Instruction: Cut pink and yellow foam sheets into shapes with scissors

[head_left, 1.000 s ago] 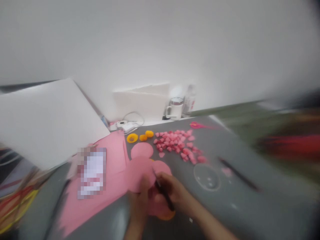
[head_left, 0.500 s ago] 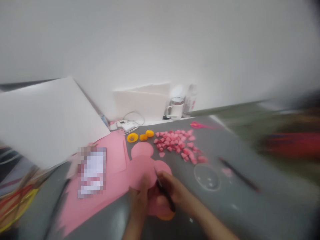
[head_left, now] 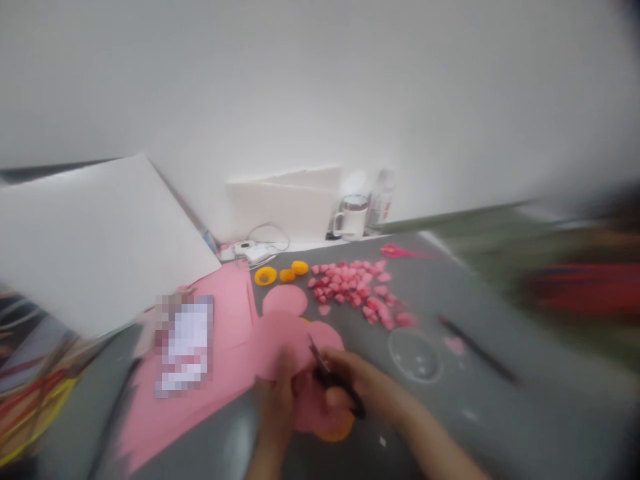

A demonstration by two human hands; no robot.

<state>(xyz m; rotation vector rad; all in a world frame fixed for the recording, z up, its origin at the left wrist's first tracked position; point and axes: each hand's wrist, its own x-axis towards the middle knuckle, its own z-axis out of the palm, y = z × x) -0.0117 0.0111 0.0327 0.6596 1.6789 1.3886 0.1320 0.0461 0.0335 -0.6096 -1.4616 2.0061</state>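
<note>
My right hand [head_left: 353, 385] is closed around the black handles of small scissors [head_left: 327, 373], whose blades point up into a pink paper piece [head_left: 285, 340]. My left hand [head_left: 277, 403] pinches that pink paper at its lower edge, just left of the scissors. More pink round cut-outs [head_left: 284, 299] lie beside it on the grey table [head_left: 500, 413]. An orange shape [head_left: 336, 433] shows under the paper near my right hand.
A heap of several small pink folded hearts [head_left: 353, 283] lies beyond my hands, with orange rings [head_left: 265, 275] to its left. Pink sheets [head_left: 220, 373], a white board [head_left: 95, 240], a mug [head_left: 353, 217], a bottle [head_left: 381, 200], a clear disc [head_left: 415, 353] and a dark pen [head_left: 477, 360] surround them.
My right hand has shifted slightly right and down with the scissors, and the blades now reach a bit further into the pink paper. My left hand keeps its hold.
</note>
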